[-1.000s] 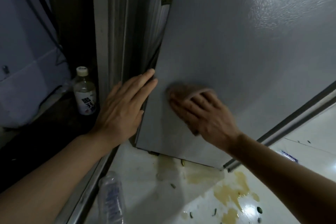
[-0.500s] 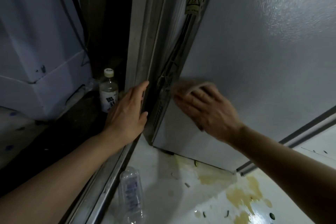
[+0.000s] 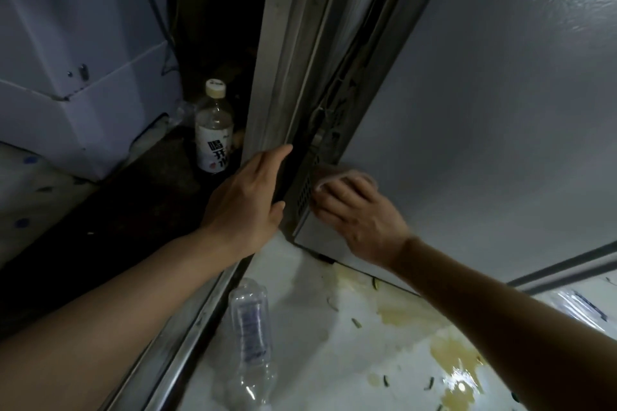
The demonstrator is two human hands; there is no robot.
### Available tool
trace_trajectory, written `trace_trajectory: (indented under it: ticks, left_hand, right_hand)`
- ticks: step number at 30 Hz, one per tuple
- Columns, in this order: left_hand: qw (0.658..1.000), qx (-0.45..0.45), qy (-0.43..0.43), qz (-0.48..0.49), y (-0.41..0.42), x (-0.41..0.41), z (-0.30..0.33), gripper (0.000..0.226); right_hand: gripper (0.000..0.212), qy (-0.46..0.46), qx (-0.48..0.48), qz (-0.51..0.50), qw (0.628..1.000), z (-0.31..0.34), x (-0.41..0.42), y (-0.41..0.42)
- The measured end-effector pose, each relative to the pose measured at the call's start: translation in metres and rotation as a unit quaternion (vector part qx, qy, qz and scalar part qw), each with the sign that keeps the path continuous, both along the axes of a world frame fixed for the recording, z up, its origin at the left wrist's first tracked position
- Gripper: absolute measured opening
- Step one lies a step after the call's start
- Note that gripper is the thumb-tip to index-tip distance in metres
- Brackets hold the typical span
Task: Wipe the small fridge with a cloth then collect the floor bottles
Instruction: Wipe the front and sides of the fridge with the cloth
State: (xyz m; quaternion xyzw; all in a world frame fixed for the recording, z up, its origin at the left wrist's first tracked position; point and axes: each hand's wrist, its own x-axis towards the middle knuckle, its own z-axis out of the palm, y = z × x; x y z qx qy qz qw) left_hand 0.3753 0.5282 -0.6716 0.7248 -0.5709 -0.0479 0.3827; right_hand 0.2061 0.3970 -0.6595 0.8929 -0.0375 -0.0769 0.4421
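The small grey fridge (image 3: 484,103) fills the right side, its side panel facing me. My right hand (image 3: 357,213) presses a pale cloth (image 3: 329,173) flat against the panel's lower rear corner, beside the vented back edge. My left hand (image 3: 247,200) rests with straight fingers on the door frame (image 3: 283,53) just left of the fridge. An upright bottle with a white label and cream cap (image 3: 213,130) stands in the dark gap behind the frame. A crushed clear bottle (image 3: 250,327) lies on the white floor near the threshold.
Yellowish spill patches (image 3: 447,354) and small dark scraps lie on the white floor under my right arm. A white appliance or box (image 3: 83,60) stands at the left. A metal threshold rail (image 3: 187,337) runs diagonally along the floor. A clear wrapper (image 3: 577,304) lies at the right.
My right hand with the cloth has slid left to the fridge's rear corner. My left hand has moved off the fridge edge onto the door frame. The view has shifted left.
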Motion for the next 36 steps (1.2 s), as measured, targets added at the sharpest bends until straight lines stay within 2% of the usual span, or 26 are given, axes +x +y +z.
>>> trace_trajectory:
  ticks: [2, 5, 7, 9, 11, 14, 17, 19, 22, 24, 25, 27, 29, 31, 34, 36]
  left_hand:
    - [1.0, 0.002, 0.002, -0.004, 0.0, -0.004, -0.001, 0.079]
    - [1.0, -0.003, 0.005, -0.018, -0.005, -0.012, 0.003, 0.077]
    - [0.999, -0.005, 0.013, -0.03, -0.01, -0.019, 0.007, 0.077]
    - [0.999, -0.003, 0.03, -0.044, -0.017, -0.025, 0.012, 0.078]
    - [0.998, 0.003, 0.044, -0.051, -0.027, -0.033, 0.018, 0.081]
    - [0.996, 0.006, 0.076, -0.039, -0.044, -0.048, 0.028, 0.082]
    - [0.995, -0.005, 0.104, 0.001, -0.052, -0.061, 0.029, 0.077]
    - [0.994, -0.013, 0.105, 0.023, -0.053, -0.066, 0.027, 0.074]
    - [0.993, -0.022, 0.114, 0.036, -0.054, -0.07, 0.026, 0.073]
    - [0.992, -0.021, 0.116, 0.04, -0.055, -0.072, 0.025, 0.075]
    - [0.993, -0.02, 0.111, 0.046, -0.055, -0.072, 0.024, 0.076]
    - [0.993, -0.017, 0.095, 0.06, -0.054, -0.072, 0.022, 0.078]
    - [0.994, -0.016, 0.076, 0.075, -0.055, -0.073, 0.02, 0.079]
    - [0.994, -0.028, 0.057, 0.088, -0.057, -0.075, 0.017, 0.08]
    - [0.992, -0.045, 0.051, 0.104, -0.06, -0.078, 0.013, 0.08]
    - [0.991, -0.05, 0.049, 0.113, -0.062, -0.079, 0.01, 0.081]
  right_hand:
    - [0.063, 0.06, 0.014, -0.033, 0.998, -0.019, -0.006, 0.004]
    - [0.063, 0.136, 0.062, -0.075, 0.986, -0.037, -0.019, 0.003]
    - [0.061, 0.138, 0.066, -0.094, 0.984, -0.03, -0.03, 0.002]
    - [0.062, 0.074, 0.069, -0.112, 0.989, -0.008, -0.048, 0.002]
    - [0.064, -0.045, 0.031, -0.088, 0.995, 0.021, -0.064, -0.002]
    - [0.06, -0.217, 0.011, -0.029, 0.976, 0.049, -0.08, -0.011]
    - [0.061, -0.291, 0.014, -0.028, 0.956, 0.036, -0.084, -0.017]
    - [0.074, -0.242, 0.01, -0.041, 0.969, 0.01, -0.092, -0.018]
    - [0.088, -0.032, -0.006, -0.07, 0.997, -0.028, -0.118, -0.019]
    - [0.088, 0.023, -0.018, -0.104, 0.994, -0.032, -0.131, -0.017]
    - [0.084, 0.013, -0.028, -0.091, 0.995, -0.027, -0.135, -0.018]
    - [0.069, -0.083, -0.026, -0.02, 0.996, -0.007, -0.14, -0.023]
    - [0.055, -0.21, -0.023, 0.039, 0.977, 0.02, -0.15, -0.034]
    - [0.048, -0.295, -0.037, 0.056, 0.953, 0.038, -0.162, -0.043]
    - [0.045, -0.37, -0.008, 0.036, 0.928, 0.032, -0.167, -0.044]
    - [0.047, -0.348, 0.015, 0.034, 0.937, 0.011, -0.171, -0.044]
